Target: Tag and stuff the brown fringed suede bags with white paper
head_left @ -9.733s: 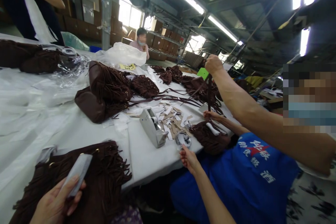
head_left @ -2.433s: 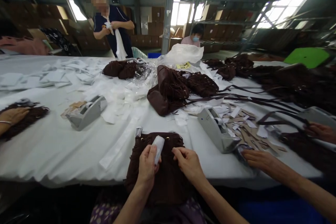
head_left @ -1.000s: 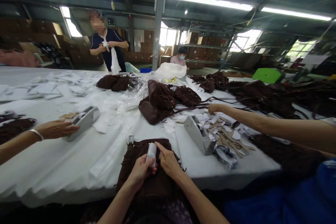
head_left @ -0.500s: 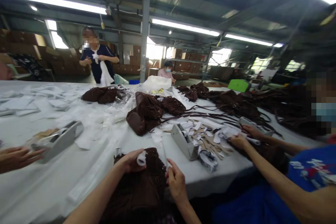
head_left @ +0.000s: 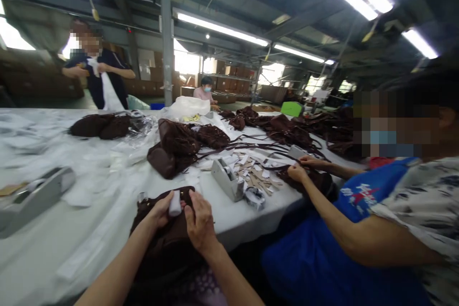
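Observation:
A dark brown bag (head_left: pixel 168 246) with gold-coloured fittings lies at the table's front edge, close to my body. Over its top edge, my left hand (head_left: pixel 161 210) is closed around a short white roll (head_left: pixel 175 203), which looks like a wrapped strap part. A second small pale roll (head_left: pixel 142 196) sticks up at the bag's left top corner. My right hand (head_left: pixel 201 220) is at the bag's right upper edge, fingers stretched out and close to the roll. Its palm side faces the bag, and I cannot tell how firmly it touches it.
A grey tape dispenser (head_left: pixel 227 179), a tape roll (head_left: pixel 254 198) and paper scraps (head_left: pixel 256 174) lie right of the bag. Another dispenser (head_left: pixel 38 201) stands left. Brown bags (head_left: pixel 175 148) are heaped behind. At right, a co-worker's hands (head_left: pixel 299 169) work on a brown bag.
My view has swung right. My right hand has gone from a bent, pointing shape to stretched fingers beside the roll. The roll in my left hand has turned. A co-worker's hand at far left is gone.

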Action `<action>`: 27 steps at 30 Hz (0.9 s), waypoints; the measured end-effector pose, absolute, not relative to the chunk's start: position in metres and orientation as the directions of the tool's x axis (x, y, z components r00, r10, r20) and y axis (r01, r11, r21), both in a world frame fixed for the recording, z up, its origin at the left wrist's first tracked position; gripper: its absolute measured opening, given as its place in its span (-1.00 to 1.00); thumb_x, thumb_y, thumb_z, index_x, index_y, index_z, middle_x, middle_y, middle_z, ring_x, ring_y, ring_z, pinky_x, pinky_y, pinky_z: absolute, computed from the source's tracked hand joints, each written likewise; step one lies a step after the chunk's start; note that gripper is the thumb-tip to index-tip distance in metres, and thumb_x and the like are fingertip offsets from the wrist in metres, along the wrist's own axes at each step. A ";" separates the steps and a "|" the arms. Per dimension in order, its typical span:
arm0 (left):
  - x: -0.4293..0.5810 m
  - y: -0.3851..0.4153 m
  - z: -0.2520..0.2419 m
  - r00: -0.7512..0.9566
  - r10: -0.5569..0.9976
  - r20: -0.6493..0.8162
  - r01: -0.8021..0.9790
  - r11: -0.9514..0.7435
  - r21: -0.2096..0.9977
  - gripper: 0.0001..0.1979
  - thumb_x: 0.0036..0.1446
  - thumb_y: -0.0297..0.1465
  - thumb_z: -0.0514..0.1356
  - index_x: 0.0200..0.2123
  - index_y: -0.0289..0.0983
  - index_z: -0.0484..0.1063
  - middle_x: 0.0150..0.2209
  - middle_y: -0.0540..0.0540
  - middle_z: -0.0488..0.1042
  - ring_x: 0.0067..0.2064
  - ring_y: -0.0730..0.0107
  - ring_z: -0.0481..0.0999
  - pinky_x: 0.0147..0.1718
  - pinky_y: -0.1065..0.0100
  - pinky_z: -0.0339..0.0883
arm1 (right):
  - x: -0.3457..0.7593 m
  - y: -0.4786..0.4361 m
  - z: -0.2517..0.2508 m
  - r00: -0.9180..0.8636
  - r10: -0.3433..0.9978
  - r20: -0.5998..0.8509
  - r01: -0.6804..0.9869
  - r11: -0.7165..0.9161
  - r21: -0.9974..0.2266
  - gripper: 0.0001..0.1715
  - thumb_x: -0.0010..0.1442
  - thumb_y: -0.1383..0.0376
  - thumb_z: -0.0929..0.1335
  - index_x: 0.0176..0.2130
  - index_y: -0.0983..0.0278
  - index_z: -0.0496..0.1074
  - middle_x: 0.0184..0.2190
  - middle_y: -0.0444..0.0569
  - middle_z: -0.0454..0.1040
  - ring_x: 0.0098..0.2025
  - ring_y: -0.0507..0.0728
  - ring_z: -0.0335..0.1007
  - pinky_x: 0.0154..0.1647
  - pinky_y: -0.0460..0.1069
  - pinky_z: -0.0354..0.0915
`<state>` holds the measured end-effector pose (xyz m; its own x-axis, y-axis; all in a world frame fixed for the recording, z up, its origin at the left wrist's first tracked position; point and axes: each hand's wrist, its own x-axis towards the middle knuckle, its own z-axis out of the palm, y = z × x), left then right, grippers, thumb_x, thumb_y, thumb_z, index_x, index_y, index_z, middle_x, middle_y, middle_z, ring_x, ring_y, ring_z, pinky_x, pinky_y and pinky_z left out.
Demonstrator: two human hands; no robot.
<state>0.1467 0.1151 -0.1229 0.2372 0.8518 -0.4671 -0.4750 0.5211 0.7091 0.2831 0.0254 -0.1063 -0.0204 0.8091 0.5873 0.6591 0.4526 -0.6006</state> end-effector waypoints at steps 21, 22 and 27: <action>0.035 0.027 -0.137 -0.410 0.897 -0.164 -0.117 0.126 0.985 -0.42 -0.01 -0.03 0.24 -0.02 -0.29 0.35 -0.12 -0.24 0.50 -0.09 0.13 0.50 -0.19 0.25 0.40 | 0.340 0.048 -0.153 0.364 0.930 0.049 0.292 -0.064 -0.954 -0.22 0.05 -0.19 0.27 -0.03 0.34 0.47 -0.10 0.16 0.53 -0.05 0.30 0.45 -0.02 0.11 0.36; 0.038 0.028 -0.141 -0.400 0.902 -0.164 -0.090 0.139 0.986 -0.37 -0.02 -0.02 0.25 0.03 -0.29 0.31 -0.09 -0.26 0.48 -0.07 0.11 0.50 -0.17 0.23 0.40 | 0.336 0.060 -0.148 0.353 0.934 0.056 0.309 -0.059 -0.949 -0.21 0.05 -0.17 0.28 0.02 0.35 0.43 -0.06 0.17 0.51 -0.02 0.30 0.43 -0.03 0.10 0.36; 0.047 0.044 -0.156 -0.368 0.893 -0.259 -0.017 0.272 0.962 -0.11 -0.05 -0.03 0.28 0.24 -0.35 0.07 0.07 -0.43 0.38 0.00 -0.02 0.48 -0.02 0.09 0.31 | 0.304 0.106 -0.139 0.260 0.965 -0.012 0.467 -0.137 -0.873 -0.05 -0.03 -0.07 0.38 0.17 0.45 0.26 0.02 0.29 0.43 0.06 0.37 0.37 0.09 0.20 0.27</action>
<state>0.0470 0.0439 -0.1565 -0.3679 0.8931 -0.2589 -0.0171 0.2719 0.9622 0.3043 0.1056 -0.1395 0.2604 0.9654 -0.0122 0.4672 -0.1371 -0.8735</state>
